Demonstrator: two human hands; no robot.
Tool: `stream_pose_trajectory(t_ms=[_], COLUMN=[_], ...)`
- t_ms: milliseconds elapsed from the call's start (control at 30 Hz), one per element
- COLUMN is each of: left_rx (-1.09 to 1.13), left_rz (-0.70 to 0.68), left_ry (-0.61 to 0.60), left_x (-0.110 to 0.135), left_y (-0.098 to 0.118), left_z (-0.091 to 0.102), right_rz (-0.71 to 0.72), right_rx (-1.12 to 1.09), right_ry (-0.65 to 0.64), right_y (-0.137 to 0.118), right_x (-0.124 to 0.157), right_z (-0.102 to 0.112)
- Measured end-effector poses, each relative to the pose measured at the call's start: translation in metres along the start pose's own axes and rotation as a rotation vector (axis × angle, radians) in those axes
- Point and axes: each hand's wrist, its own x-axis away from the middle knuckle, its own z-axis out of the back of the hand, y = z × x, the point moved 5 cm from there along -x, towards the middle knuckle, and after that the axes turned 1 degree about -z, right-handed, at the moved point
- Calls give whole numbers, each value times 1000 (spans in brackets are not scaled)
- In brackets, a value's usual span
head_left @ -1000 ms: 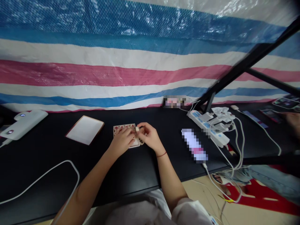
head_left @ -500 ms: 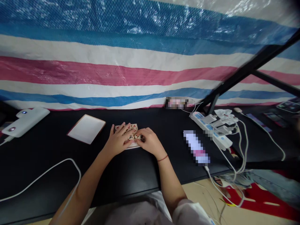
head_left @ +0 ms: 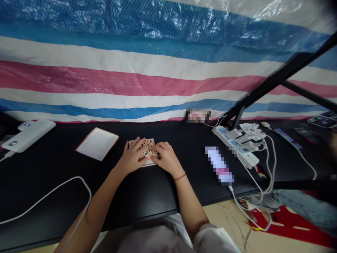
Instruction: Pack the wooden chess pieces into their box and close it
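A small white-edged box (head_left: 147,163) of round Chinese chess pieces (head_left: 146,153) lies on the black table. The pieces are pale, with red or black characters. My left hand (head_left: 133,154) rests over the box's left side with its fingers spread, its thumb along the near edge, covering several pieces. On the right side, my right hand (head_left: 166,157) has thumb and fingers curled together around a chess piece (head_left: 152,152) at the box's right edge. The fingertips partly hide that piece and the box's right wall.
Left of the box lies a box lid (head_left: 97,144), white inside. A white power bank (head_left: 33,135) is at far left. To the right are a phone (head_left: 219,166) with a cable and a power strip (head_left: 235,146) with plugs. A striped sheet (head_left: 131,84) hangs behind the table (head_left: 147,189).
My right hand has shifted slightly left with its fingertips at the pieces. My left hand stays over the box, with little visible movement. The view has moved slightly.
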Motion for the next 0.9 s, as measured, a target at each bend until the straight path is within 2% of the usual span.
stream_pose_trajectory(t_ms=[133,233,333,433,567,700,900], left_rx=[9,15,27,36,97,149,168], left_rz=[-6,36,75,45,7,-19,-13], left_ry=[-19,-52,-55,23,153,248,323], left_x=[-1,-2,4,16,32,36,36], left_y=[2,0,-9,-24,-39,-38,-38], left_z=[-1,3,12,25,33,38,44], right_rz=[2,23,3,-81,-140,-243,-291], right_rx=[10,-29,-143,-156,-31,124,229], right_ry=[-16,12,145,234,49,-124,-240], right_y=[0,2,13,27,33,35,37], right_x=[0,1,3,5,1,-6,-15], right_z=[-3,2,19,33,26,14,11])
